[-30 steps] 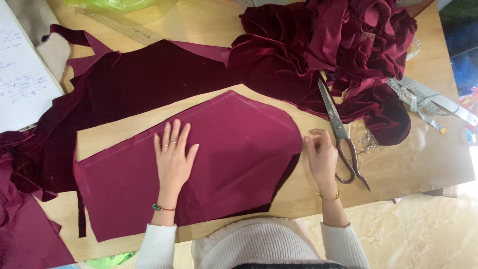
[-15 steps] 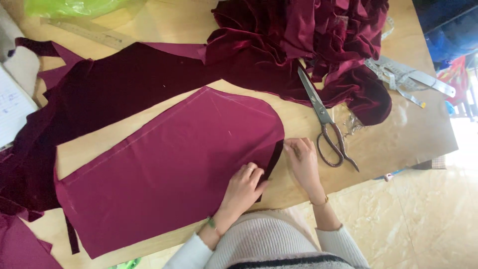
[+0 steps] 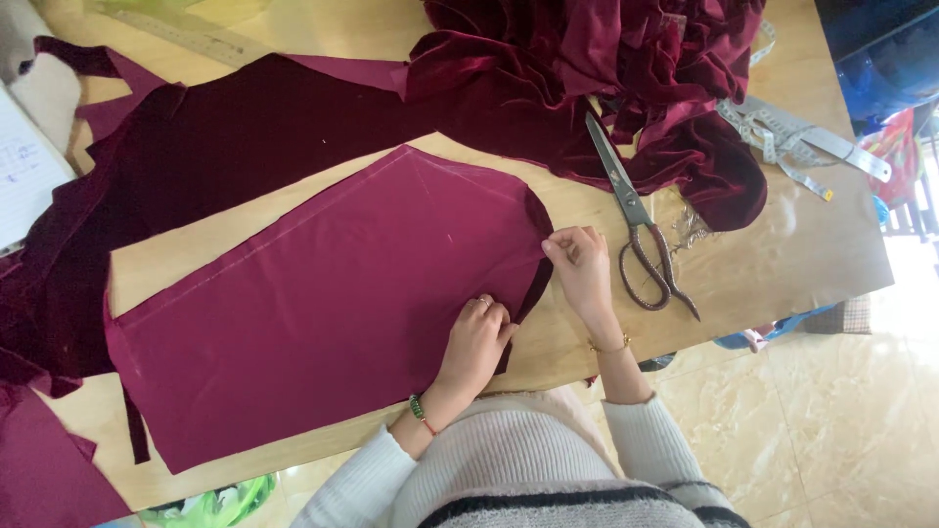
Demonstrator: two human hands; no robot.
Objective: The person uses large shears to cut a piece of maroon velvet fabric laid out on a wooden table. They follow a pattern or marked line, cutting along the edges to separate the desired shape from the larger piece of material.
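Down at the near edge of the wooden table (image 3: 782, 264), both hands work the right end of a cut magenta fabric panel (image 3: 323, 303). Left hand (image 3: 476, 342) rests on the panel's lower right corner, fingers curled and pinched together on the fabric edge. Right hand (image 3: 582, 266) pinches the panel's curved right edge between thumb and fingertips. Just beside it lie tailor's scissors (image 3: 636, 220). Dark velvet (image 3: 587, 59) is heaped toward the far edge, a measuring tape (image 3: 797, 142) near the right edge.

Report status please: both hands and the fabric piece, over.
Left hand and right hand pinch curved right edge of magenta fabric piece. Piece flat on table. Scissors just right, untouched.
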